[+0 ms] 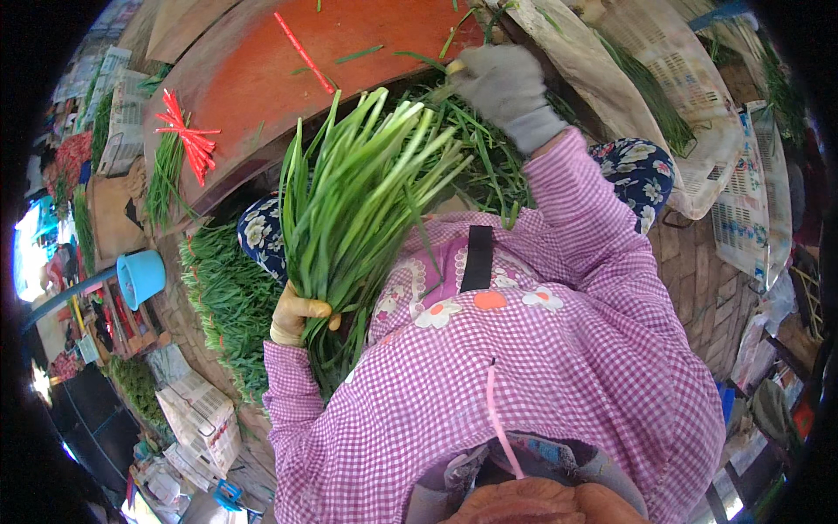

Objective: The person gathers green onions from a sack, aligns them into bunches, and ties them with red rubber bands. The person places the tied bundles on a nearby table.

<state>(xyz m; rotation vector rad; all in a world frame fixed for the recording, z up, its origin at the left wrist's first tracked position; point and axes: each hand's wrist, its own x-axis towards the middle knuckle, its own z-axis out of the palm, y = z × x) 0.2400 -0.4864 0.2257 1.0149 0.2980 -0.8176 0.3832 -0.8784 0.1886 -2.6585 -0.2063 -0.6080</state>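
Observation:
My left hand (294,316), in a pale yellow glove, grips a thick bunch of flat green leaves (357,216) that look like garlic chives. Their pale cut ends point up and to the right, across my lap. My right hand (501,92), in a grey glove with a yellow tip at one finger, is blurred beside the right end of the reddish table (262,78). Below that hand a heap of loose leaves (488,147) lies between the table and my lap. Whether its fingers hold any leaf cannot be made out.
On the table lie a red tie strip (304,52) and a fan of red strips (186,137) atop a thin green bundle (167,177). Tied bundles (229,308) are stacked to my left, near a blue bucket (141,278). White crates (707,131) stand at right.

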